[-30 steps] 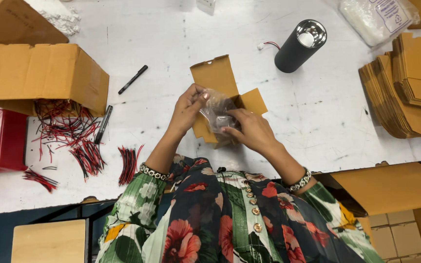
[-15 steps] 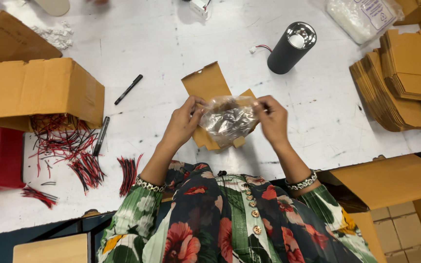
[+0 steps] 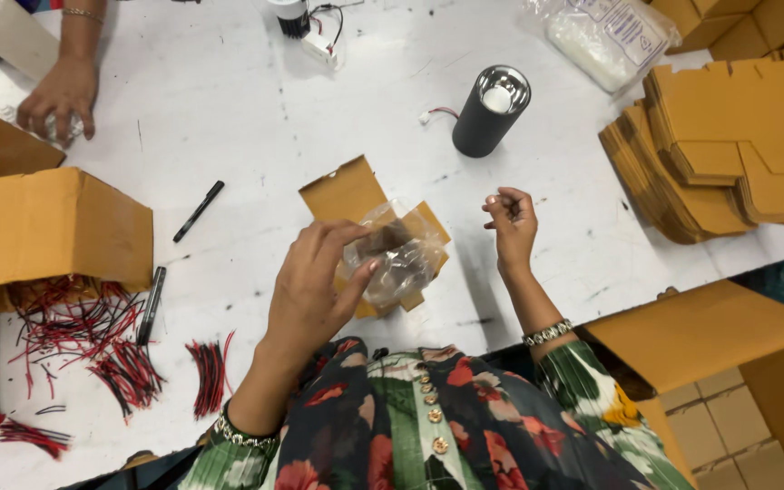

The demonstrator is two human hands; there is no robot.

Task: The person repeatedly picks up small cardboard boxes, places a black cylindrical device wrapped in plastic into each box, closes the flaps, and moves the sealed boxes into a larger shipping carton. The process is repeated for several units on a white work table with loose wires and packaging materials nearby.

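Observation:
My left hand [image 3: 318,277] grips a small clear plastic bag [image 3: 398,254] with something dark inside, holding it above a small open cardboard box [image 3: 347,192] on the white table [image 3: 229,100]. My right hand [image 3: 512,222] hovers just right of the bag with its fingers loosely curled and nothing visible in them. A dark cylindrical lamp [image 3: 491,110] with a shiny rim and a short wire stands beyond it.
A stack of flat cardboard blanks [image 3: 728,150] lies at the right. A large open carton [image 3: 52,231] sits at the left, with red and black wire pieces [image 3: 93,345] and two black pens [image 3: 198,210] nearby. Another person's hand [image 3: 56,95] rests at far left. A plastic packet [image 3: 605,36] lies at top.
My right hand let go of the bag and moved to the right. My left hand alone now holds the bag. The view shifted, bringing another person's hand into sight.

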